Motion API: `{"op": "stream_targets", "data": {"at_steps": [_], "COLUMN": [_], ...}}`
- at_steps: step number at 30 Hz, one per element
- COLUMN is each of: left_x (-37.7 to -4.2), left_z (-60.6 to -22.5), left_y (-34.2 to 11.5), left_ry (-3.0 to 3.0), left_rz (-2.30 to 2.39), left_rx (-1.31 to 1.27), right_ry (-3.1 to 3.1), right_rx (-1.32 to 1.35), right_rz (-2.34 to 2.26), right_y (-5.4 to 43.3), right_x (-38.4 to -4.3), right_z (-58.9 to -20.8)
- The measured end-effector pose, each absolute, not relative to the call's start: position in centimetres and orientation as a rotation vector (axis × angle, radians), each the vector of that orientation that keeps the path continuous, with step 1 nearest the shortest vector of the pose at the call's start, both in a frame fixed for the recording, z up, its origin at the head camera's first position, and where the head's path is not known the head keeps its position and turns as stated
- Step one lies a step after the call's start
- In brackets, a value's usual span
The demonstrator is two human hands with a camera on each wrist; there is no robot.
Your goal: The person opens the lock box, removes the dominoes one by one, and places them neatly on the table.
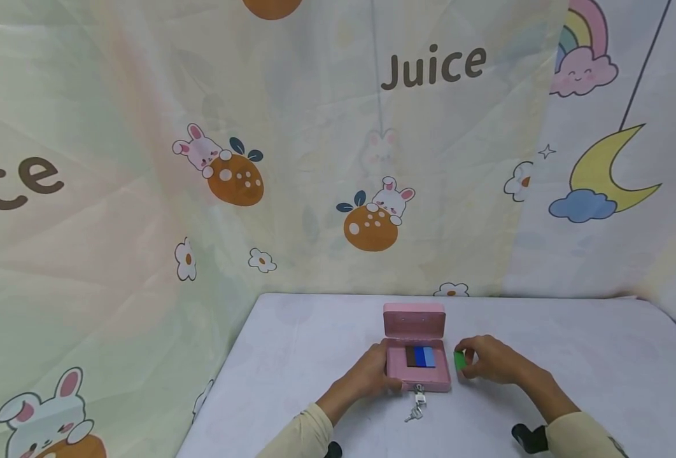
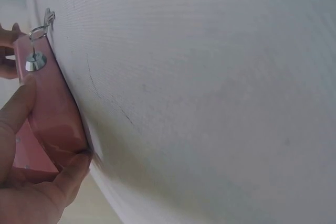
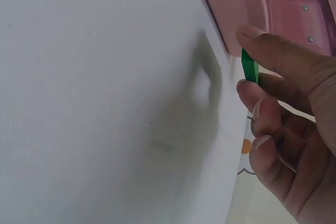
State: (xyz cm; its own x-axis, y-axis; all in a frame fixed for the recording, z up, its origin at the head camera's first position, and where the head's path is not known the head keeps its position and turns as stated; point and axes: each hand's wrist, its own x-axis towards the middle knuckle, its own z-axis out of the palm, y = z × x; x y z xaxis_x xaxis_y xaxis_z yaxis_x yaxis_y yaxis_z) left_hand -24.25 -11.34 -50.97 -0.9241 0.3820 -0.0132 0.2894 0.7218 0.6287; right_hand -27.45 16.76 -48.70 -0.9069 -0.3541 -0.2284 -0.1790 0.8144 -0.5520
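Observation:
A pink metal cash box (image 1: 438, 380) stands on the table with its lid (image 1: 414, 321) raised at the back. Inside lie flat strips side by side: brown (image 1: 410, 357), dark blue (image 1: 419, 357) and light blue (image 1: 429, 357). My left hand (image 1: 366, 374) grips the box at its left side, thumb on the front wall, as the left wrist view also shows. Just right of the box, my right hand (image 1: 494, 360) pinches a small flat green piece (image 3: 250, 67) between thumb and fingers. Keys on a ring (image 2: 38, 34) hang from the front lock (image 2: 35, 62).
The white-covered table (image 1: 590, 356) extends to both sides of the box. Behind it and to the left hang printed curtains (image 1: 315, 159) with rabbits and oranges. Black straps (image 1: 529, 439) show near the sleeves.

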Motion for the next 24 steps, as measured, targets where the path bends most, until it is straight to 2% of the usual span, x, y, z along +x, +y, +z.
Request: {"op": "stream_targets", "data": {"at_steps": [24], "left_x": [-24.1], "left_z": [-50.9], "left_y": [-11.3], "left_ry": [2.799], "left_rz": [0.948], "left_rx": [0.542], "right_ry": [2.697], "right_rx": [-0.419], "right_rz": [-0.707], "right_y": [16.4], "right_x": [-27.3], "right_z": [-50.3]}}
